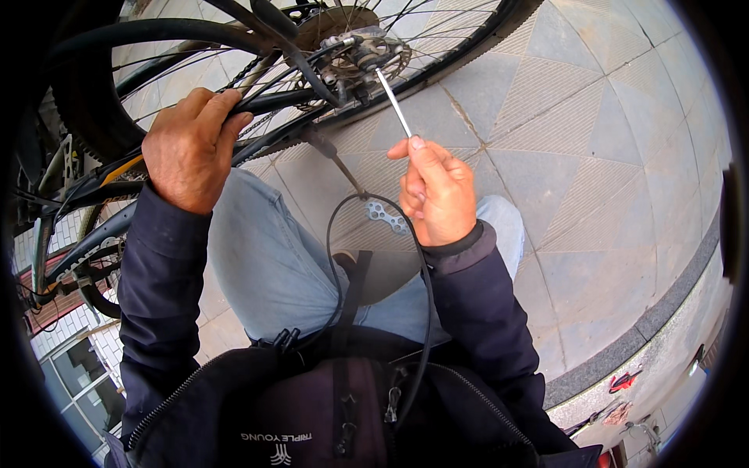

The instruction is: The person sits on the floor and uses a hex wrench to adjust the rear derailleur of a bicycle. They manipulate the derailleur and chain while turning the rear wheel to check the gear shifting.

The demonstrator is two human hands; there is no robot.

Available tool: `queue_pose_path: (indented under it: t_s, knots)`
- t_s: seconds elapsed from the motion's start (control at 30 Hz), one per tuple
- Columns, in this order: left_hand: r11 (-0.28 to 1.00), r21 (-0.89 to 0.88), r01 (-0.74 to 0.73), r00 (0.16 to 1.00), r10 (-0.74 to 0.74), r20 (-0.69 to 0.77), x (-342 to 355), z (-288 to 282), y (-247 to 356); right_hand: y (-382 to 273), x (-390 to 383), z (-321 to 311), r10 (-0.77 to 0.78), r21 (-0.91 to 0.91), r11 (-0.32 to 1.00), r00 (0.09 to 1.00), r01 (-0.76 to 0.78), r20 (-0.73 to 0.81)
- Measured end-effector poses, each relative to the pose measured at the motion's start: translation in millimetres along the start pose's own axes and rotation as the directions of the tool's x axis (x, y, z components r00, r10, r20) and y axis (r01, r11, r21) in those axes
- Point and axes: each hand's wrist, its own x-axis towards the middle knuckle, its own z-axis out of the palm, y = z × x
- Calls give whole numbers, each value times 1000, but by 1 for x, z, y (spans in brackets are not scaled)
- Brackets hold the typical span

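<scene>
My left hand (193,148) grips a dark tube of the bicycle frame (277,100) at the upper left, fingers wrapped over it. My right hand (433,191) pinches a slender silver tool (392,101), like a rod or hex key. Its far end meets the rear hub (367,57), beside the brake disc (396,66) and the spoked wheel (476,31). Under the hub a kickstand (339,168) reaches down to the tiles. A flat silver multi-hole wrench (386,218) lies on the paving beside my right hand, partly behind a black cable (332,226).
More bicycle parts, with a chainring (97,265), crowd the left side. My jeans-clad knees (261,257) are bent beneath me on tiled paving (585,195). A pale ledge (647,366) curves along the right, with a red-handled tool (622,381) on it.
</scene>
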Motion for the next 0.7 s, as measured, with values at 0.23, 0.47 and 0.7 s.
queue_pose_path:
  t_s: [0.23, 0.47, 0.7]
  knots:
    - [1000, 3, 14, 1000, -14, 0, -1, 0, -1, 2, 1, 1, 10, -1, 1000, 1000, -10, 6]
    - [1000, 3, 9, 1000, -9, 0, 0, 0, -1, 7, 1, 3, -39, -37, 999, 999, 39, -8]
    - [1000, -2, -1, 1000, 1, -8, 0, 0, -1, 4, -1, 3, -13, -57, 998, 999, 11, -47]
